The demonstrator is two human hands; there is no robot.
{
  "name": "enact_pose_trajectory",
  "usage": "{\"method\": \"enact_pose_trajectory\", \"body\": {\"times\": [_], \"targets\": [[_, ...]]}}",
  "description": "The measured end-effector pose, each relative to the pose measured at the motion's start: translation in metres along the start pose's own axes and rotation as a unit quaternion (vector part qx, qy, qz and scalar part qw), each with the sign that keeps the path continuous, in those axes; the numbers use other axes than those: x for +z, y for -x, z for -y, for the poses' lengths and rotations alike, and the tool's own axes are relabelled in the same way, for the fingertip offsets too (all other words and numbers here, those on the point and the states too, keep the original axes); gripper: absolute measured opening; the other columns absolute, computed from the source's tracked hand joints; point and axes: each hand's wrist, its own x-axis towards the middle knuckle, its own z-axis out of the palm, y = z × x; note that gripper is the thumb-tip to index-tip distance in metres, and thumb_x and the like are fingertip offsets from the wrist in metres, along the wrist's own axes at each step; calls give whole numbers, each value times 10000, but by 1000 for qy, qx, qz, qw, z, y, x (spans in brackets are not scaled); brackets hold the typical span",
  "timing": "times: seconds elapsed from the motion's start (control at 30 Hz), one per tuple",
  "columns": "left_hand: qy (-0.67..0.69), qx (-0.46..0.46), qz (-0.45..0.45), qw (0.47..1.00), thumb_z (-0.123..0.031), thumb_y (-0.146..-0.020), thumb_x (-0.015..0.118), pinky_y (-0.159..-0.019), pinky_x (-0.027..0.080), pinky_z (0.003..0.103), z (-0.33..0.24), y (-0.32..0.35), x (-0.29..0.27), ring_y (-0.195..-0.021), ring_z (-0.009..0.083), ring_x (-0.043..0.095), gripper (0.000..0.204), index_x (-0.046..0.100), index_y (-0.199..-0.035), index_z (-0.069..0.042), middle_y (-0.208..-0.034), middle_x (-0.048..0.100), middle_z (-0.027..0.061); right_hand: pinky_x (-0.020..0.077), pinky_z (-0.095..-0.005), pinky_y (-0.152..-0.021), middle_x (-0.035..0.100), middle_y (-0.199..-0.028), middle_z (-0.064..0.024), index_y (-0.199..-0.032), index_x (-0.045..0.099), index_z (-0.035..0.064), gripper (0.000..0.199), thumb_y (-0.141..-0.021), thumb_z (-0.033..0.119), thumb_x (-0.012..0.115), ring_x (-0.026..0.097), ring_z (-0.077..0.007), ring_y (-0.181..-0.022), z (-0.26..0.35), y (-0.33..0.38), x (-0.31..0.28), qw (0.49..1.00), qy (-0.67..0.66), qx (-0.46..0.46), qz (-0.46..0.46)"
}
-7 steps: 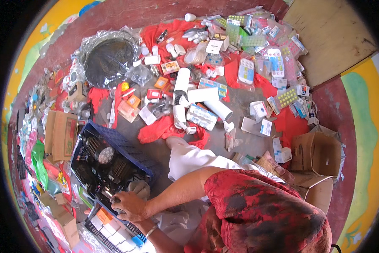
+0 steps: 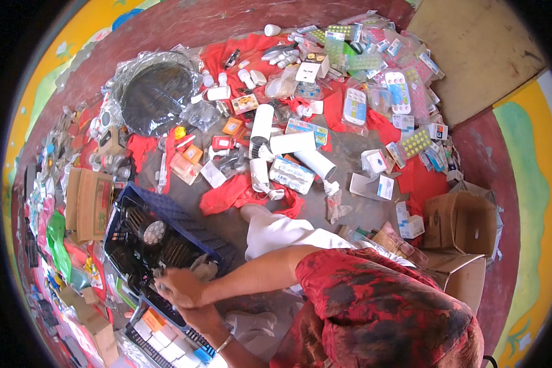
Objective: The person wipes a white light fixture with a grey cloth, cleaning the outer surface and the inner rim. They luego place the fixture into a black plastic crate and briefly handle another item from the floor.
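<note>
My right hand (image 2: pixel 181 287) reaches over the near end of a dark blue plastic crate (image 2: pixel 196 228), its fingers bent around something small that I cannot make out. My left hand (image 2: pixel 197 314), its wrist wearing a bangle (image 2: pixel 225 342), comes in just below and meets the right one; its fingers are mostly hidden. Black ribbed things fill the crate, among them a round lamp head with pale dots (image 2: pixel 154 233). A greyish cloth-like bundle (image 2: pixel 203 268) lies beside my right wrist.
Below the crate stands a black basket of small boxes (image 2: pixel 165 336). White cylinders (image 2: pixel 293 142), red cloth (image 2: pixel 227 193) and blister-type packs (image 2: pixel 355 107) are strewn ahead. Cardboard boxes stand left (image 2: pixel 93 205) and right (image 2: pixel 460 224). A black plastic-wrapped basin (image 2: pixel 156 95) lies far left.
Both hands have shifted slightly left and up over the crate, still together. The view has tilted a little.
</note>
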Motion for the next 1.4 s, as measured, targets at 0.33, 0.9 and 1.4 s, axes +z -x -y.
{"method": "enact_pose_trajectory", "body": {"times": [0.33, 0.9, 1.4], "targets": [[353, -227, -78, 904, -535, -849, 422, -960, 320, 558, -42, -6, 11, -1258, 373, 308, 715, 210, -1404, -137, -1413, 275, 120, 471, -310, -623, 646, -767, -124, -833, 631, -16, 221, -806, 189, 554, 618, -202, -666, -25, -62, -32, 896, -358, 250, 77], [535, -255, 215, 776, -356, -900, 353, -824, 482, 421, 49, 46, 5, -923, 301, 575, 442, 488, -1148, -16, -1089, 562, 192, 439, -312, -639, 595, -698, -47, -774, 608, 10, 149, -694, 136, 606, 547, -145, -679, -58, -28, -41, 961, -143, 215, 95], [414, -431, 199, 777, -115, -890, 463, -731, 504, 291, -26, 58, 2, -806, 165, 595, 192, 567, -1020, -19, -908, 608, 42, 486, -474, -661, 555, -1072, -241, -1342, 260, 24, 703, -867, 522, 403, 590, -319, -924, -124, 29, -27, 747, -104, 563, 338]]}}
